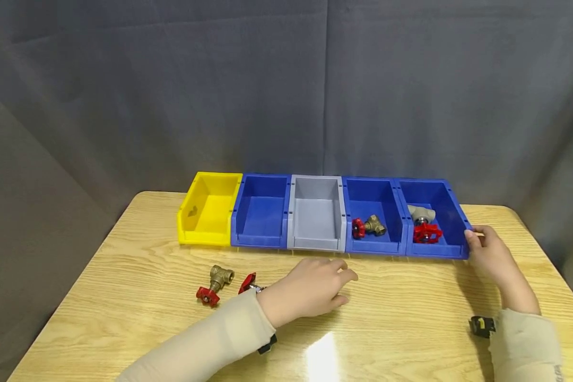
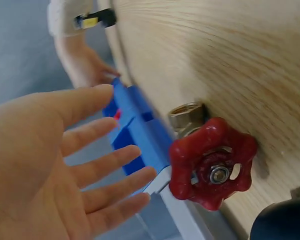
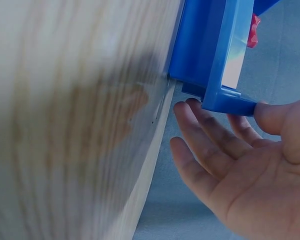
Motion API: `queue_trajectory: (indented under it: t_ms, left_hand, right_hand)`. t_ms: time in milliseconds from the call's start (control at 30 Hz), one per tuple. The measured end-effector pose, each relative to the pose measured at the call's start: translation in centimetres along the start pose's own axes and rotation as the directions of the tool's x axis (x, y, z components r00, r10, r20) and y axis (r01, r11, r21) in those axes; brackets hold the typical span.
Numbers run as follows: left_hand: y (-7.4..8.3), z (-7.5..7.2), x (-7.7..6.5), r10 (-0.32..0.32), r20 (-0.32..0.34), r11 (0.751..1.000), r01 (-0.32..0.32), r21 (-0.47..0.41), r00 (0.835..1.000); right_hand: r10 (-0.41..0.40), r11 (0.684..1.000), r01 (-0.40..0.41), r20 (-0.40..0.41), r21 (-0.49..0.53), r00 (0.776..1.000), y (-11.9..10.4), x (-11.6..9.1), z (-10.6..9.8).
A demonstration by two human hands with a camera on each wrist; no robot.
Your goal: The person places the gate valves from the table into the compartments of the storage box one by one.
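My left hand [image 1: 310, 289] is over the table in front of the grey bin [image 1: 315, 244], its fingers spread and holding nothing. Beside it in the left wrist view is a brass valve with a red handwheel [image 2: 212, 165]; my forearm partly covers that valve in the head view. Further left lies another brass gate valve [image 1: 216, 284] with a red wheel. My right hand [image 1: 494, 257] grips the front right corner of the rightmost blue bin [image 1: 458, 250], thumb on the rim and fingertips below. That bin contains a dull grey valve [image 1: 422, 215] with a red handwheel.
Bins stand side by side along the table's back: a yellow bin [image 1: 205, 239], a blue bin [image 1: 259, 241], the grey one and two more blue ones. A brass valve [image 1: 374, 225] sits in the second bin from the right. A dark curtain [image 1: 267, 95] hangs behind.
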State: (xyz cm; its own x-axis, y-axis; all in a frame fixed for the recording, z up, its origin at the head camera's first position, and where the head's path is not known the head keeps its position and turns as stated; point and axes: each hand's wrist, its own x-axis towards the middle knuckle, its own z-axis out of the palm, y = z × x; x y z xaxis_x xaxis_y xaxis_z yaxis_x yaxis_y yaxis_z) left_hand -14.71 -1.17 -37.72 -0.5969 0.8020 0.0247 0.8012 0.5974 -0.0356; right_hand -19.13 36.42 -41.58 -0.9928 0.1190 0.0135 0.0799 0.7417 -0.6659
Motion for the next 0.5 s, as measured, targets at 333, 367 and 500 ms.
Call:
queue_trajectory:
  t_ms: [333,367,500]
  left_hand:
    - [0.0,0.4,1.9,-0.019,0.198,0.998,0.008,0.059,0.980]
    - [0.1,0.5,2.0,-0.025,0.210,0.997,0.011,0.070,0.977]
    - [0.1,1.0,2.1,-0.060,0.253,0.995,0.038,0.092,0.966]
  right_hand:
    - [0.011,1.000,-0.011,-0.007,0.000,1.000,0.3,-0.1,-0.1]
    - [0.008,1.000,-0.008,-0.008,-0.001,1.000,0.3,-0.1,-0.1]
    - [-0.007,1.000,0.007,-0.011,-0.008,1.000,0.2,0.1,-0.2]
